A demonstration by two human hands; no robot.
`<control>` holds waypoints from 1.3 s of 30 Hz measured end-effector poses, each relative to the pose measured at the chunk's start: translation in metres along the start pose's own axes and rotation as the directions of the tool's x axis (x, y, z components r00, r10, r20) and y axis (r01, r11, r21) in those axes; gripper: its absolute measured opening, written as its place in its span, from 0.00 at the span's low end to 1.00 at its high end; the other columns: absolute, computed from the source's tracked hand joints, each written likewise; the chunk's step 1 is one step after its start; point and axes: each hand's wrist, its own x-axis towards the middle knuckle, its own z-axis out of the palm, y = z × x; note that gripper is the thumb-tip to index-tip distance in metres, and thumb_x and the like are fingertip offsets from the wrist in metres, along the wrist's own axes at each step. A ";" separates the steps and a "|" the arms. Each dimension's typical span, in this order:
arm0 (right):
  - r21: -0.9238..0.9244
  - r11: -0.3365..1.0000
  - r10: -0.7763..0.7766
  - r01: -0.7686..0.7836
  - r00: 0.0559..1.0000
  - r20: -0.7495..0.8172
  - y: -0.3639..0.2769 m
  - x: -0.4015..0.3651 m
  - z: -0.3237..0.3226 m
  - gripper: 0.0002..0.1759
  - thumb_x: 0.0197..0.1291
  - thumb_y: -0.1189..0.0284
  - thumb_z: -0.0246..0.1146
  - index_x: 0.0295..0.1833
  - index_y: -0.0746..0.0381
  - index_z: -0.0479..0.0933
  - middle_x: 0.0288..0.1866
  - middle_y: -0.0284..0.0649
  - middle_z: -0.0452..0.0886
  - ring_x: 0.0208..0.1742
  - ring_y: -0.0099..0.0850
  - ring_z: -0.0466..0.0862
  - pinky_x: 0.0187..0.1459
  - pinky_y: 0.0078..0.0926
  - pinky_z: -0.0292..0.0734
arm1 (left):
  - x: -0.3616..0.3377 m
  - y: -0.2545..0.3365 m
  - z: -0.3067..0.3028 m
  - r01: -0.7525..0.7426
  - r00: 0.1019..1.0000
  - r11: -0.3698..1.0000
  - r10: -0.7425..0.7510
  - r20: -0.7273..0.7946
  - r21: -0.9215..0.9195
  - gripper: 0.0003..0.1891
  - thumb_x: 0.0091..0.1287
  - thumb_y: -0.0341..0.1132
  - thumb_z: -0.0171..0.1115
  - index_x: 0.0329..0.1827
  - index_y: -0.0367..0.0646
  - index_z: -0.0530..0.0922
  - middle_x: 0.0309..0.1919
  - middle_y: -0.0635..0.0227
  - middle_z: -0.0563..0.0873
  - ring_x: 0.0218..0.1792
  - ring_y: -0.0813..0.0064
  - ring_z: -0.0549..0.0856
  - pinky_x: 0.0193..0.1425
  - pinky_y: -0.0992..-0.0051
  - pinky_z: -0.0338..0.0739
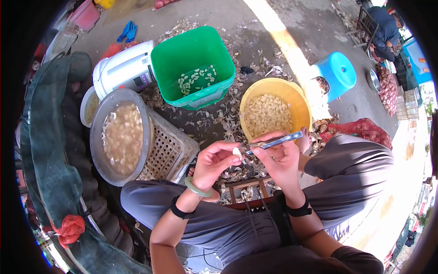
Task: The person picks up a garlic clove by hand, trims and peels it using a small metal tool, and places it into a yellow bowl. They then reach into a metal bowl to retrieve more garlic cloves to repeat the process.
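Observation:
Between the thumb and fingers of my left hand (213, 165) is a pale peeled garlic clove (237, 153). My right hand (280, 163) grips a small knife (275, 142), its blade end pointing left toward the clove. Both hands are close together above my lap. Just beyond them stands a yellow basin (299, 98) of peeled cloves. A green square bucket (191, 50) farther off has some cloves on its bottom. To the left, a grey tub (96, 148) of cloves in cloudy water rests against a perforated plastic crate (171, 148).
Garlic skins (214, 107) litter the floor. A white bucket (123, 68) lies beside the green one. At right are a blue stool (335, 75) and red net bags (360, 130) of garlic. Another person (383, 29) sits at the far right. Dark green netting (45, 132) lines the left.

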 end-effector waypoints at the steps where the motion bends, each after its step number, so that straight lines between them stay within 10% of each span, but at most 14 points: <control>1: -0.001 1.000 0.004 -0.004 1.000 -0.003 0.000 -0.001 0.002 0.12 0.56 0.84 0.66 0.46 0.70 0.75 0.45 0.42 0.81 0.47 0.28 0.84 0.49 0.25 0.83 | -0.001 -0.001 0.000 -0.038 0.999 0.996 0.037 0.019 0.079 0.14 0.64 0.21 0.62 0.53 0.34 0.77 0.47 0.62 0.82 0.47 0.73 0.84 0.52 0.73 0.82; 17: -0.089 0.994 0.065 -0.066 0.998 -0.014 0.016 -0.005 0.007 0.10 0.59 0.82 0.65 0.45 0.70 0.74 0.39 0.42 0.83 0.40 0.25 0.85 0.43 0.22 0.84 | -0.001 -0.007 0.002 -0.160 0.987 0.967 0.159 0.020 0.197 0.12 0.60 0.17 0.64 0.47 0.33 0.79 0.40 0.65 0.81 0.43 0.76 0.84 0.50 0.76 0.82; 29: -0.008 0.998 0.068 -0.070 0.985 -0.156 0.019 0.005 -0.014 0.10 0.59 0.83 0.64 0.45 0.71 0.73 0.40 0.42 0.82 0.41 0.26 0.84 0.43 0.22 0.83 | 0.000 0.007 -0.004 0.048 0.996 0.980 -0.061 -0.062 -0.193 0.14 0.67 0.25 0.60 0.56 0.39 0.76 0.48 0.63 0.83 0.50 0.68 0.84 0.55 0.73 0.83; 39: -0.177 0.983 -0.031 0.037 0.999 0.038 0.012 -0.008 0.010 0.14 0.56 0.85 0.66 0.48 0.70 0.72 0.45 0.45 0.81 0.47 0.30 0.84 0.51 0.26 0.81 | 0.001 -0.004 -0.006 -0.052 0.998 0.991 0.046 -0.048 -0.121 0.08 0.66 0.23 0.60 0.47 0.37 0.76 0.45 0.63 0.83 0.47 0.74 0.84 0.54 0.73 0.83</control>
